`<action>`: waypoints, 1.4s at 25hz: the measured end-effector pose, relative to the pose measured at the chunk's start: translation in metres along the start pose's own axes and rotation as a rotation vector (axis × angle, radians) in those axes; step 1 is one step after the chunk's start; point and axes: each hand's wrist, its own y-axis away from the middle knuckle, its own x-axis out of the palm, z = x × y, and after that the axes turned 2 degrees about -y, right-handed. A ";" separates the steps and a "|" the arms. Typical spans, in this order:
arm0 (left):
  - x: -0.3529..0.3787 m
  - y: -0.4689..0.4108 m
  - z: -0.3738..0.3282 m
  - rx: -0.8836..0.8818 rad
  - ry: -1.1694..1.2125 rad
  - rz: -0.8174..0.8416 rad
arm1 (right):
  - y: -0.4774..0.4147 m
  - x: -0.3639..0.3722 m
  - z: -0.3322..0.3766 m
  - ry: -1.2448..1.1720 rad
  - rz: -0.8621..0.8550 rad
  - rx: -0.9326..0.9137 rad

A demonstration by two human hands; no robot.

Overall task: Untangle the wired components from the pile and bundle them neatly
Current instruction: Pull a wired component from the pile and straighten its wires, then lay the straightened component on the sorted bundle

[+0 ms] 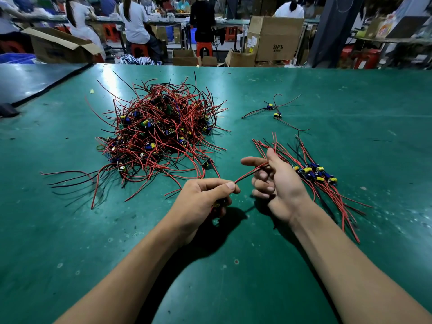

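A big tangled pile (159,132) of red and black wires with small blue and yellow components lies on the green table (233,277), left of centre. My left hand (205,197) grips one wired component, pinching its red and black wire pair (250,174) at the fingertips. The pair runs up to my right hand (273,181), which pinches the far end between thumb and forefinger. Just right of that hand lies a sorted bunch (315,176) of components with their wires laid side by side. Two loose components (273,111) lie farther back.
The table's far edge (257,66) runs across the top. A dark mat (28,83) covers the left corner, with a small dark object (7,109) on it. Beyond are cardboard boxes (273,36), red stools and several people at other benches.
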 end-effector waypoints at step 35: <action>0.002 -0.011 0.009 0.186 -0.231 -0.272 | 0.014 0.009 -0.022 0.871 -0.308 -0.577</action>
